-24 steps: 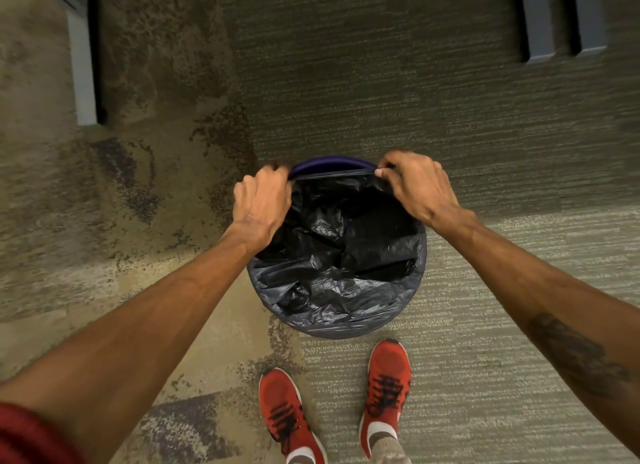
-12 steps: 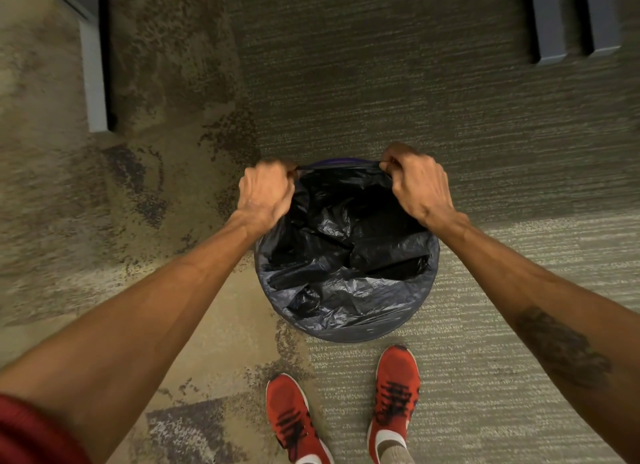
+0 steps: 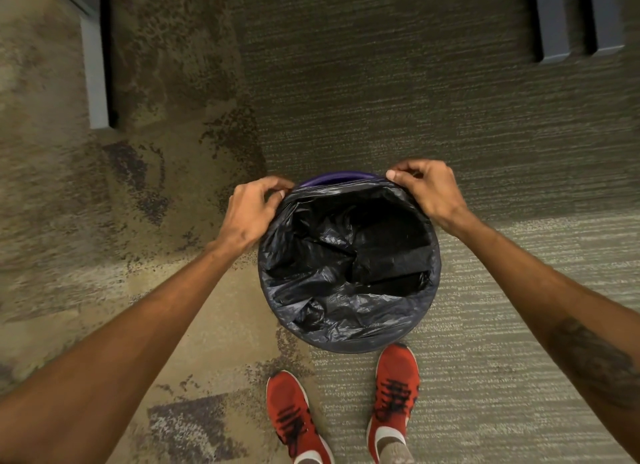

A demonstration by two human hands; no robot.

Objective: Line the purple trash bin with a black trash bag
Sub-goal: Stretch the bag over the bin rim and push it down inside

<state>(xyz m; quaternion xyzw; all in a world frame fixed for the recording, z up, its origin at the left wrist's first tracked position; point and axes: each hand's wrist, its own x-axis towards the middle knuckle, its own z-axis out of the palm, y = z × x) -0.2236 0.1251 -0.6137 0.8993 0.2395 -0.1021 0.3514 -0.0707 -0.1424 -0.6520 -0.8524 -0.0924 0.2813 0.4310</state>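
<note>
The round purple trash bin (image 3: 334, 179) stands on the carpet in front of my feet; only a strip of its far rim shows. A black trash bag (image 3: 346, 290) fills its mouth and is folded over the near and side rims, crumpled inside. My left hand (image 3: 251, 214) pinches the bag's edge at the far left of the rim. My right hand (image 3: 427, 190) pinches the bag's edge at the far right. Between them the bag's edge runs straight, just inside the far rim.
My two red shoes (image 3: 294, 418) (image 3: 394, 391) stand just in front of the bin. A grey furniture leg (image 3: 95, 79) is at the upper left and two more grey legs (image 3: 554, 20) at the upper right. Patterned carpet lies all around.
Both hands have spread wider apart along the far rim with the bag's edge. The bag's mouth is now opened wider and rounder, and a strip of purple rim shows again.
</note>
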